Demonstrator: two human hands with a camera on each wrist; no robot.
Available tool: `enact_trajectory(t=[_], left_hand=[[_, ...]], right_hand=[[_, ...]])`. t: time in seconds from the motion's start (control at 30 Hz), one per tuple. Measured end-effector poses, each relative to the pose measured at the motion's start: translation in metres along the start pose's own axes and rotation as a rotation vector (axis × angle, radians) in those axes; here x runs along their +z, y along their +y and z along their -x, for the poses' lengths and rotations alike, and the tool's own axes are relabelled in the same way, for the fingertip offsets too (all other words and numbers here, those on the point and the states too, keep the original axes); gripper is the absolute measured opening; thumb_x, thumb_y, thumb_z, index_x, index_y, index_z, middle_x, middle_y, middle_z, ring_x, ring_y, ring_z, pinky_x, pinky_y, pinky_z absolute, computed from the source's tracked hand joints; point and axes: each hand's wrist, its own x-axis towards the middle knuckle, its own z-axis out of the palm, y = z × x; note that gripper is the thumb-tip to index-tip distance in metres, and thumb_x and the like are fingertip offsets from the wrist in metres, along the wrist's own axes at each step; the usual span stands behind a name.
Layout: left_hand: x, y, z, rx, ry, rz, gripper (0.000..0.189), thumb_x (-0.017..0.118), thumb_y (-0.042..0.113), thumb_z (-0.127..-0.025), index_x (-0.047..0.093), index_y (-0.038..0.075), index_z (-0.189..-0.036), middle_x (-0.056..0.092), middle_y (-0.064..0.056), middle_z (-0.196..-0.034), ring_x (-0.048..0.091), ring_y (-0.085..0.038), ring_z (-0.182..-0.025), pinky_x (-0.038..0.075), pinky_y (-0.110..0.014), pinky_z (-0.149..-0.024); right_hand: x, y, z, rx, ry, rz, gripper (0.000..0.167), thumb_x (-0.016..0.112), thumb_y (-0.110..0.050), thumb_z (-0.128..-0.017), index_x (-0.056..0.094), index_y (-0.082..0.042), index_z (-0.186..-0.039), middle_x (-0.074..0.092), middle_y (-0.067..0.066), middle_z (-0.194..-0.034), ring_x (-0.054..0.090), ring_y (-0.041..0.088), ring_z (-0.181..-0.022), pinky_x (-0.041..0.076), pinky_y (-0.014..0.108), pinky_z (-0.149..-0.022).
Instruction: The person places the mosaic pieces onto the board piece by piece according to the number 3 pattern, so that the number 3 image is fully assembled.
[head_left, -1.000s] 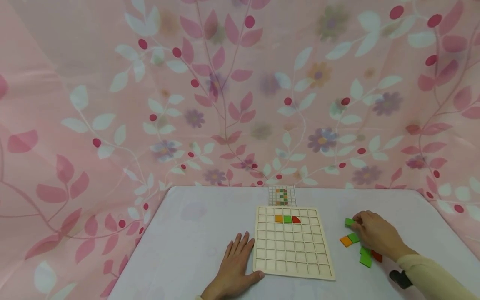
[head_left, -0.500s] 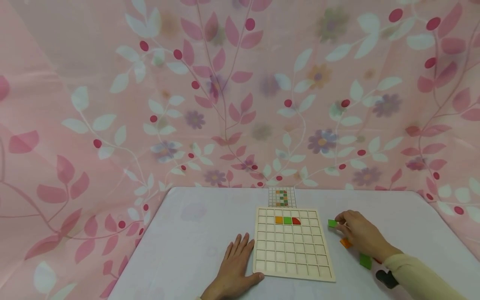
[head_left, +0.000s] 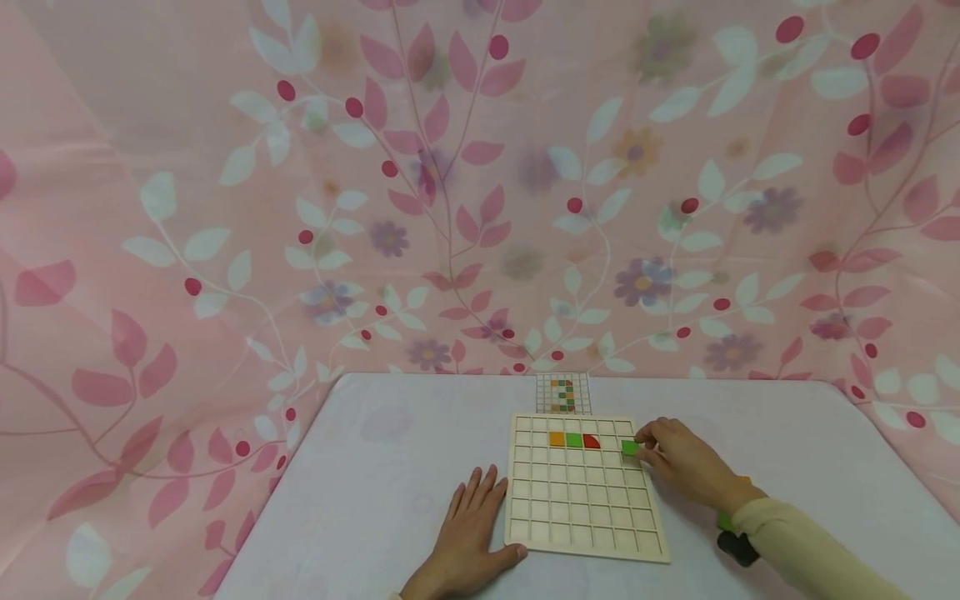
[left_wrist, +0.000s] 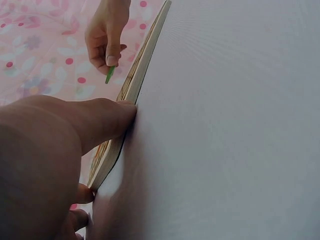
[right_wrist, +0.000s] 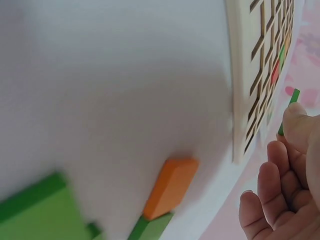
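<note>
My right hand pinches a green square tile between thumb and fingertips, over the right edge of a pale wooden grid board. In the right wrist view the same green tile stands out edge-on from the fingers. An orange tile, a green tile and a red tile with a curved side lie side by side in the board's second row. My left hand lies flat with fingers spread at the board's left side. In the left wrist view its thumb touches the board's edge.
Behind the board lies a small printed grid card with a coloured figure. Loose tiles, among them an orange one and a green one, lie right of the board, partly hidden by my right arm. A flowered pink cloth hangs behind the table.
My right hand has carried the green tile leftward from beside the loose tiles to above the board's right edge. The left hand has stayed in place.
</note>
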Motion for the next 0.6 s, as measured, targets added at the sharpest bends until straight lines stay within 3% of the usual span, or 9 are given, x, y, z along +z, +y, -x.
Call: enact_trajectory(t=[0.33, 0.6], left_hand=[[0.001, -0.001, 0.001, 0.001, 0.000, 0.000, 0.099, 0.072, 0.060, -0.089, 0.036, 0.008, -0.165, 0.022, -0.010, -0.178, 0.012, -0.037, -0.166, 0.012, -0.065, -0.131], [-0.001, 0.000, 0.001, 0.028, 0.016, 0.000, 0.098, 0.071, 0.060, -0.091, 0.035, 0.007, -0.165, 0.022, -0.012, -0.178, 0.014, -0.038, -0.166, 0.013, -0.067, -0.130]], right_hand=[[0.013, -0.016, -0.014, 0.012, -0.081, 0.021, 0.014, 0.075, -0.019, -0.099, 0.070, -0.011, -0.110, 0.062, -0.010, -0.095, 0.054, 0.008, -0.091, 0.055, 0.029, -0.076], [0.021, -0.023, -0.020, -0.063, -0.048, 0.018, 0.015, 0.079, -0.019, -0.096, 0.070, -0.013, -0.106, 0.065, -0.008, -0.098, 0.055, 0.008, -0.091, 0.057, 0.027, -0.076]])
